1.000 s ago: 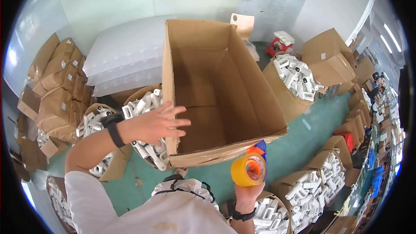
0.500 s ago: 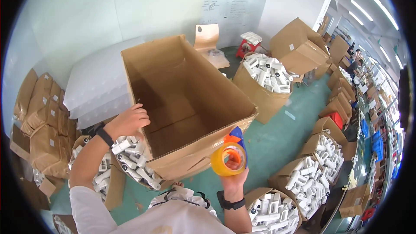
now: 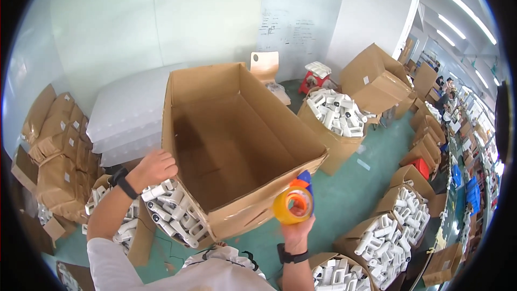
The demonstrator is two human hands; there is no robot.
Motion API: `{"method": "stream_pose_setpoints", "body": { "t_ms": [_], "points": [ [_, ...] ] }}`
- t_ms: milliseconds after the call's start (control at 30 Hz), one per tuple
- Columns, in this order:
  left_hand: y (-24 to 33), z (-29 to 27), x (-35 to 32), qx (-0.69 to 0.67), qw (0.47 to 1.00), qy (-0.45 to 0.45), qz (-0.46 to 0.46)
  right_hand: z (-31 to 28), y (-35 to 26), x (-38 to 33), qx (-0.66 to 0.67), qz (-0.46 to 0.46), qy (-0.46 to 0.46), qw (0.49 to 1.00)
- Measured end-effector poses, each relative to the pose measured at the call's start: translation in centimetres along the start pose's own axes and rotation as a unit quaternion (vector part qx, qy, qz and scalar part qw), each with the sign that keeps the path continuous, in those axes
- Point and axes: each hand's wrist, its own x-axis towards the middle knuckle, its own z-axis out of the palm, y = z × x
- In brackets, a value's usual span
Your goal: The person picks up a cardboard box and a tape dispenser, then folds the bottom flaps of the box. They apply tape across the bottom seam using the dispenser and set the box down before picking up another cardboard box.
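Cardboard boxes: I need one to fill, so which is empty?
The big open carton under the left hand; the others hold white parts.

Your left hand (image 3: 153, 167): arm reaching forward, fingers curled closed, black wristband | Your right hand (image 3: 298, 226): forearm upright, fingers closed in a grip, dark wristband

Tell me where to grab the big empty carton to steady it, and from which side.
Grip the large open cardboard box by its near-left top rim, from the left outside, where the left hand already sits: the walls stand upright and open. The right hand holds the tape dispenser.
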Motion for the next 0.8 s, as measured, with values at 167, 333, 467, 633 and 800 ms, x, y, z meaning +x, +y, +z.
{"method": "stream_pose_setpoints", "body": {
  "t_ms": [167, 333, 467, 633, 800],
  "points": [
    [5.9, -4.5, 0.0, 0.014, 0.995, 0.094, -0.032, 2.8, -1.7, 2.2, -0.068, 0.005, -0.071, 0.995],
    [15.1, -4.0, -0.3, -0.077, 0.988, 0.082, -0.107, 5.5, -2.2, 6.8, -0.123, 0.05, -0.051, 0.99],
    [16.6, -5.4, 2.3, -0.224, 0.965, -0.084, -0.111, 6.9, -3.7, 9.2, -0.209, 0.157, -0.113, 0.958],
    [7.5, -5.9, 11.5, -0.431, 0.869, -0.244, 0.004, 6.5, -6.0, 9.5, -0.251, 0.158, -0.117, 0.948],
    [-3.0, 4.2, 27.4, -0.142, 0.985, -0.089, -0.051, 5.9, -5.6, 9.8, -0.229, 0.148, -0.102, 0.956]
  ]
}}
